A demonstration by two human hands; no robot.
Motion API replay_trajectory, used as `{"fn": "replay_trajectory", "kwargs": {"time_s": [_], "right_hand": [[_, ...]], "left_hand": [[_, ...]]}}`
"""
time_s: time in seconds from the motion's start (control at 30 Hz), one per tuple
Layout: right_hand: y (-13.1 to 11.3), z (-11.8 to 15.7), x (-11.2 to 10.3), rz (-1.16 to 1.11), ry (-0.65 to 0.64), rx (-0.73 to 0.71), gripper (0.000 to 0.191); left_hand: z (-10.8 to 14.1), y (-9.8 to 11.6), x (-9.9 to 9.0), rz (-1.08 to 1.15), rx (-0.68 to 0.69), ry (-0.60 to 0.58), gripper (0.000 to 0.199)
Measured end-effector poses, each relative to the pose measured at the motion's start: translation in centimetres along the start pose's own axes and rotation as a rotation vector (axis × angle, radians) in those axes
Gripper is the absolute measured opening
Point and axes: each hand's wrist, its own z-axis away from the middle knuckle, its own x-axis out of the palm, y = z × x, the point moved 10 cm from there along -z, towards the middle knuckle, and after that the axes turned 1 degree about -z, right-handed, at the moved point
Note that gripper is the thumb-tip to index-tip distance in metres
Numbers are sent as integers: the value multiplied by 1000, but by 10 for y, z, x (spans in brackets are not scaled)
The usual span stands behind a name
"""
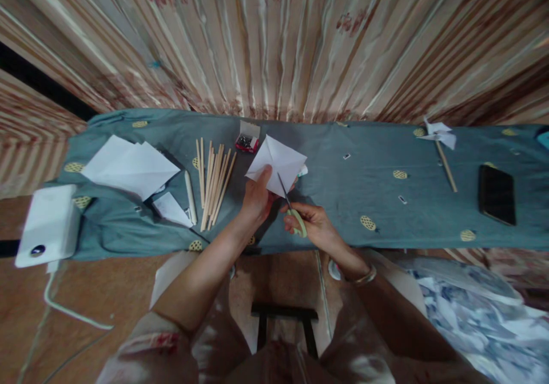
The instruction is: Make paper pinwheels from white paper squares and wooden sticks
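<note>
My left hand point(257, 197) pinches a creased white square of paper point(281, 154) by its lower left side, thumb on top. Scissors point(299, 222) with pale green handles are in my right hand point(315, 221), fingers around the handles. Their dark blade lies over the paper, pointing towards its middle from the lower edge. Behind the paper stands a small open red box point(247, 138) of dark metal pins or tacks. Several wooden sticks point(215, 184) lie to the left of my left hand.
More white paper point(128, 167), a small paper piece point(172, 209) and a white pen-like stick point(190, 197) lie left. A white power box point(47, 224) sits at the left end. On the right are a paper pinwheel on a stick point(446, 167) and a black phone point(496, 194). A curtain point(274, 47) hangs behind.
</note>
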Motion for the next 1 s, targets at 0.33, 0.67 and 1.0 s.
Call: {"fn": "replay_trajectory", "kwargs": {"time_s": [0.33,0.67,1.0], "right_hand": [[1,-1,1,-19,-5,2,40],[1,-1,2,-59,8,22,40],[1,-2,2,-47,14,18,41]], "left_hand": [[2,0,2,4,-13,1,23],[0,0,-2,19,4,22,19],[-1,-1,-2,40,7,25,18]]}}
